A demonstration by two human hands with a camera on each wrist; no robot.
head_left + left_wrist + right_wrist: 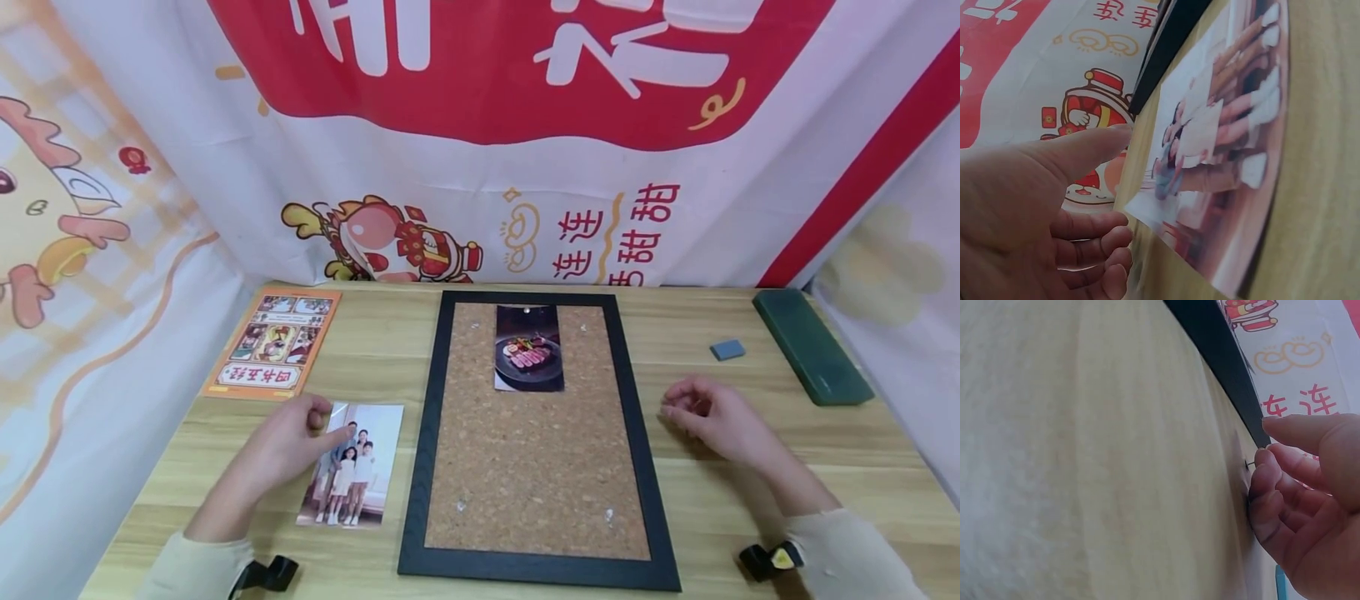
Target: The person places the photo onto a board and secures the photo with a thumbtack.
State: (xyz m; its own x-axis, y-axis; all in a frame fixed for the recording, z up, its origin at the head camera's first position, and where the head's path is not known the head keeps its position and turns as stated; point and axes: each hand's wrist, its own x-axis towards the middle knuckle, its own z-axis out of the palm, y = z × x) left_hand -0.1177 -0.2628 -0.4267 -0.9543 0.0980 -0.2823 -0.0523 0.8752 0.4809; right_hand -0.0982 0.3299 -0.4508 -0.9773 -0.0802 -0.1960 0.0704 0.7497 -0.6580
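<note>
On the table lies a cork board; at its nine o'clock, the family photo, probably light and bendy, best taken by its edges. The left hand, thumb and fingers apart, is at the photo's ten o'clock; the right hand, at three, pinches a pin.

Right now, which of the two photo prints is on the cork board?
The food photo, with a pin at its top edge; the family photo lies on the table, left of the cork board.

A small booth, with festive printed cloth on 3 sides of a wood-grain table.
</note>
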